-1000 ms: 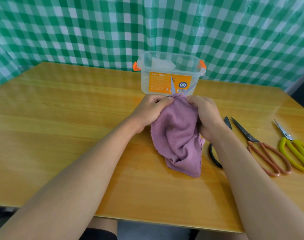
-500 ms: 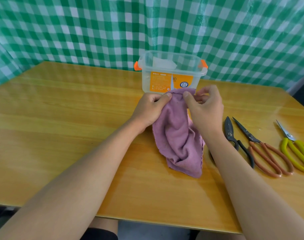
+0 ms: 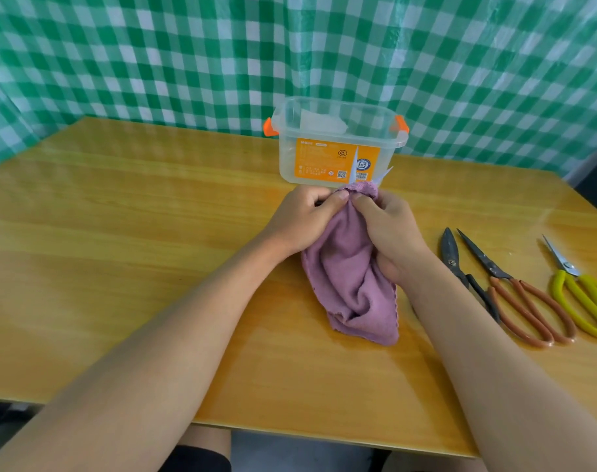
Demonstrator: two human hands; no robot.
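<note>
The right hand (image 3: 389,229) now closes again beside the left hand (image 3: 303,219), both pinching the purple cloth (image 3: 351,284) around the scissors (image 3: 355,168), so wiping probably continues.

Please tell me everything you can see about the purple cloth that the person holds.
The purple cloth looks like soft towel fabric with a wavy stitched edge. It is bunched into long folds, and its lower end lies on the wooden table. The left hand and the right hand pinch its gathered top, thumbs close together. Two thin blade tips stick out above that top, so it seems wrapped around scissors whose handles are hidden.
</note>
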